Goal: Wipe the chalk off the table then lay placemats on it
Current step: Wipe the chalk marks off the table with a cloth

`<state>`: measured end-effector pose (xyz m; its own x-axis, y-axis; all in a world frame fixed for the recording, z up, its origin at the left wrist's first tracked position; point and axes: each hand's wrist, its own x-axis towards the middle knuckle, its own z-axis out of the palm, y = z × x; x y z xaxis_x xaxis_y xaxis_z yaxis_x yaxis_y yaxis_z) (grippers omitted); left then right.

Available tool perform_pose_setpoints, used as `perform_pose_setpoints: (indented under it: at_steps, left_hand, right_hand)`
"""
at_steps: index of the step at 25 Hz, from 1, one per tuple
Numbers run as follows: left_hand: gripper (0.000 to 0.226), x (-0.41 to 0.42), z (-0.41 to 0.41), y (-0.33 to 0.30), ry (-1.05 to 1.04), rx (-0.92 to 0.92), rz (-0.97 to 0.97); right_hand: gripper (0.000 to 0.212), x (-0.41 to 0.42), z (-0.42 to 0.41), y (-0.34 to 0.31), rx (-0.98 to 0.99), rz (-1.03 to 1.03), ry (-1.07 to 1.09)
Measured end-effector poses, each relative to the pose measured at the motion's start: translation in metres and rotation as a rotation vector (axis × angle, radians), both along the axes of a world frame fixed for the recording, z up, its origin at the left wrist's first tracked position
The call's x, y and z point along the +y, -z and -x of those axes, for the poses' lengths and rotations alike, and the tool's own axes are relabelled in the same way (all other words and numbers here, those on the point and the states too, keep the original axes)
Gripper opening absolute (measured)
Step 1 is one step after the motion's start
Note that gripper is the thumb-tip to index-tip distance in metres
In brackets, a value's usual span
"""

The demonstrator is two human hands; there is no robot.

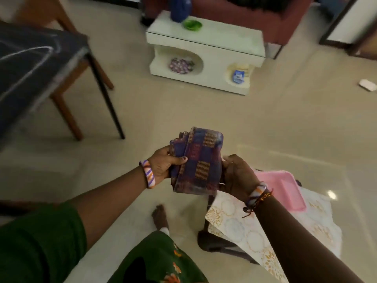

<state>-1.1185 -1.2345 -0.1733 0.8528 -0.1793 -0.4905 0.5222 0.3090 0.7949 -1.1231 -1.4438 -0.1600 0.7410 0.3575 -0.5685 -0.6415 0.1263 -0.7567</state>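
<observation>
At 5 o'clock, nearest, the patterned placemats (244,227) lie on a low stool with a pink tray (285,190), not yet laid. In the centre the left hand (163,163) and right hand (237,174) both grip a folded checked cloth (196,160). At 10 o'clock the dark table (26,64) shows white chalk lines (30,51), so I judge both the wiping and the laying remain to do.

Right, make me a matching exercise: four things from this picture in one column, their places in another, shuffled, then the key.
Things:
1. checked cloth
2. pink tray
3. green dish
4. chalk marks

Places:
A. on the dark table at the left
B. on top of the white low table
C. held in both hands
D. on the patterned mat at the lower right

Pairs: 1-C, 2-D, 3-B, 4-A
</observation>
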Motion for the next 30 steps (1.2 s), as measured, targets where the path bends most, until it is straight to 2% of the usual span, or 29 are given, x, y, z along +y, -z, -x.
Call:
perform_pose_setpoints:
  at_steps: [5, 8, 10, 12, 13, 14, 16, 17, 18, 19, 21, 22, 23, 26, 29, 30]
  left_hand:
    - [0.034, 0.110, 0.041, -0.024, -0.252, -0.013, -0.180]
    - [0.031, 0.171, 0.064, -0.025, -0.428, 0.034, -0.198]
    - [0.017, 0.211, 0.076, -0.029, -0.604, 0.069, -0.251]
    - [0.005, 0.250, 0.082, -0.038, -0.916, 0.076, -0.369]
    - [0.008, 0.269, 0.086, -0.043, -1.100, 0.048, -0.470]
    - [0.009, 0.289, 0.092, -0.052, -1.255, 0.024, -0.657]
    - [0.017, 0.325, 0.108, -0.068, -1.419, 0.026, -1.066]
    - [0.024, 0.345, 0.118, -0.070, -1.485, 0.067, -1.134]
    - [0.033, 0.364, 0.127, -0.067, -1.564, 0.160, -1.104]
    - [0.041, 0.385, 0.136, -0.061, -1.645, 0.309, -0.985]
    - [0.058, 0.412, 0.153, -0.052, -1.636, 0.597, -0.608]
    - [0.064, 0.417, 0.156, -0.052, -1.586, 0.605, -0.367]
    - [0.066, 0.420, 0.156, -0.050, -1.542, 0.531, -0.174]
    - [0.065, 0.423, 0.148, -0.041, -1.592, 0.442, -0.117]
    - [0.082, 0.433, 0.144, -0.021, -1.656, 0.547, -0.037]
    - [0.082, 0.435, 0.145, -0.016, -1.653, 0.557, -0.082]
  right_hand:
    - [0.043, 0.134, -0.026, -0.012, -0.014, 0.090, -0.330]
    - [0.029, 0.218, -0.035, -0.025, -0.133, 0.127, -0.460]
    - [0.024, 0.281, -0.042, -0.037, -0.195, 0.158, -0.531]
    - [0.021, 0.339, -0.053, -0.056, -0.275, 0.192, -0.586]
    - [0.020, 0.365, -0.059, -0.067, -0.362, 0.231, -0.609]
    - [0.017, 0.392, -0.067, -0.078, -0.518, 0.308, -0.654]
    - [0.006, 0.436, -0.078, -0.099, -0.999, 0.558, -0.766]
    - [0.017, 0.455, -0.079, -0.106, -1.224, 0.663, -0.793]
    - [0.025, 0.470, -0.075, -0.112, -1.371, 0.706, -0.828]
    - [0.030, 0.487, -0.065, -0.115, -1.463, 0.700, -0.888]
    - [0.039, 0.516, -0.034, -0.110, -1.562, 0.612, -1.140]
    - [0.044, 0.527, -0.017, -0.099, -1.624, 0.578, -1.304]
    - [0.051, 0.536, -0.001, -0.085, -1.708, 0.595, -1.430]
    - [0.072, 0.547, 0.022, -0.041, -1.869, 0.701, -1.537]
    - [0.071, 0.546, -0.010, -0.014, -1.843, 0.666, -1.433]
    - [0.069, 0.548, -0.030, -0.011, -1.808, 0.713, -1.381]
